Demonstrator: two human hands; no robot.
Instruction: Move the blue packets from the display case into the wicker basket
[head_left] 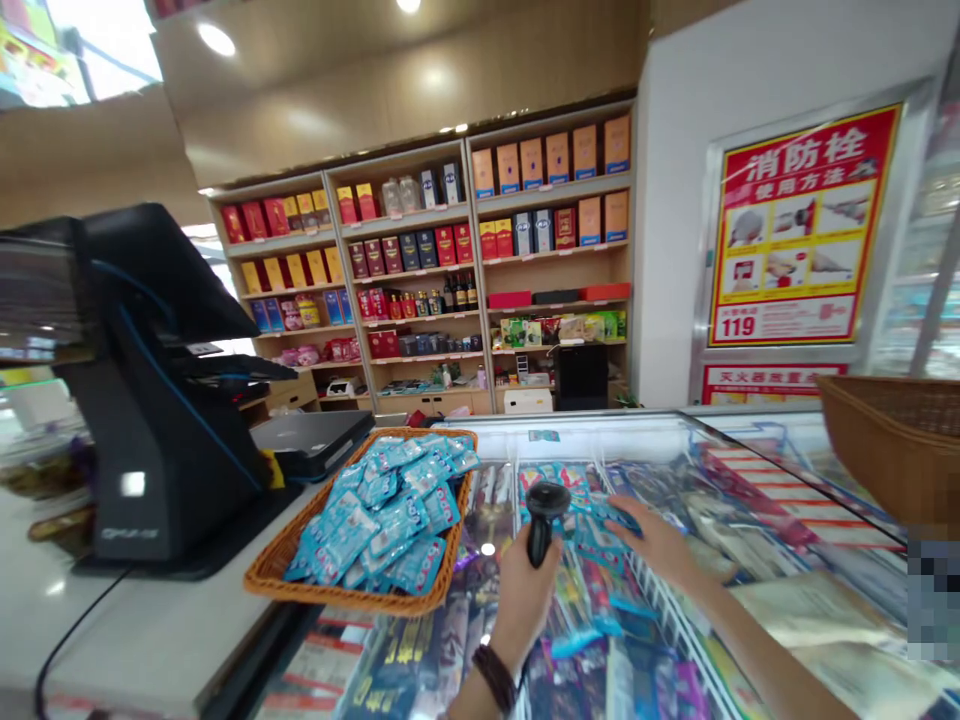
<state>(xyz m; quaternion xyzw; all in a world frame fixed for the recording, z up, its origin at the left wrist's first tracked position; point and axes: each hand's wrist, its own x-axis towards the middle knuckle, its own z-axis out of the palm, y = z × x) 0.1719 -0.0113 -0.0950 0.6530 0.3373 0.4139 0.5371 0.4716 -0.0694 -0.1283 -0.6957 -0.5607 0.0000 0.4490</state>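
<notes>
My left hand (521, 590), with a dark bracelet at the wrist, is wrapped round the handle of a black handheld barcode scanner (547, 500). The scanner's head is raised above the freezer's glass top. To its right, my right hand (656, 540) reaches in from the lower right, thumb and fingers closed on a small blue packet (624, 516) that they partly cover. Left of both hands stands an orange-brown wicker basket (352, 602) heaped with blue-and-white packets (397, 515). Another small blue packet (544, 436) lies on the freezer's far edge.
A black checkout terminal (150, 400) and a dark flat box (311, 440) stand on the left counter. Wrapped frozen goods (585, 590) show under the glass. A brown basket (892, 430) stands at the right, near a blurred-out patch. Shelves of boxes (420, 250) line the back wall.
</notes>
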